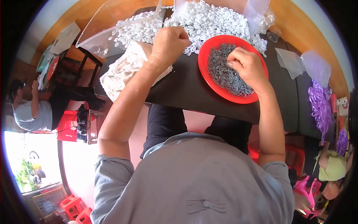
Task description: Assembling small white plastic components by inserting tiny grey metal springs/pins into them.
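My left hand (pixel 169 43) is closed at the near edge of a heap of small white plastic pieces (pixel 209 22), some with holes in them. Its fingertips are turned away, so whatever they may hold is hidden. My right hand (pixel 249 67) is over a round red plate (pixel 204 71), thumb and fingers pinched together just above small grey metal pins, like nails or screws (pixel 223 72). What sits in that pinch is too small to make out. Below my left wrist lies a crumpled whitish cloth (pixel 125 71).
A clear plastic bin (pixel 108 22) holds white pieces at the far left. Plastic bags (pixel 317 67) and purple ribbon bundles (pixel 319 108) are at right. Another person (pixel 35 112) sits at left; someone in yellow-green (pixel 333 168) is at lower right. Red stools (pixel 72 207) stand lower left.
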The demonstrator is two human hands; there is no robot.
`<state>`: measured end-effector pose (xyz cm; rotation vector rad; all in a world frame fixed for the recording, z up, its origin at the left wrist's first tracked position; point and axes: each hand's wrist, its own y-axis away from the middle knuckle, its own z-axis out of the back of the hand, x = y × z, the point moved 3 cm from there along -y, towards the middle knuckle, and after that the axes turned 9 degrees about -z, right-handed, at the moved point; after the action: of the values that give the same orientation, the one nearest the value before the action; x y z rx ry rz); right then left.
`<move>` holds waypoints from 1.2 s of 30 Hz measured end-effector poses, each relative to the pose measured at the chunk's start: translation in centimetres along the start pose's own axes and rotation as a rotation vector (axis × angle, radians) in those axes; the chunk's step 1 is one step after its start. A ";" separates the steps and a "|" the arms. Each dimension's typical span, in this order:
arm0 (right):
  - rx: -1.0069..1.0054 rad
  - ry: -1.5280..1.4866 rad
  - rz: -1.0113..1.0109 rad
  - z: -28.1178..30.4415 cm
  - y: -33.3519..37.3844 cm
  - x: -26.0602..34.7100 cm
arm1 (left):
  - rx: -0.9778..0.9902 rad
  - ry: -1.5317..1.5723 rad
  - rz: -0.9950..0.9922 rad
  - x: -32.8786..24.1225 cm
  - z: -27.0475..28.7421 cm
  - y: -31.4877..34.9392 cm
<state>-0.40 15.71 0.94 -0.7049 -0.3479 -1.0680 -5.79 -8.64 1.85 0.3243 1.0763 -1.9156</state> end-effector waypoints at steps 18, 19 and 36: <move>-0.004 -0.499 -0.195 1.3 -0.4 -1.2 | 0.134 -0.219 -0.204 2.3 -3.6 2.2; -0.008 -0.497 -0.190 1.3 -0.4 -1.2 | 0.097 -0.186 -0.188 2.3 -3.5 2.3; -0.127 -0.785 -0.215 3.1 0.4 1.2 | 0.279 0.567 0.020 -6.5 -5.9 1.0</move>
<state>0.67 17.11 3.76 -1.2126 -1.0537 -0.9822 -2.39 -0.48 1.62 1.0798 1.1448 -2.0077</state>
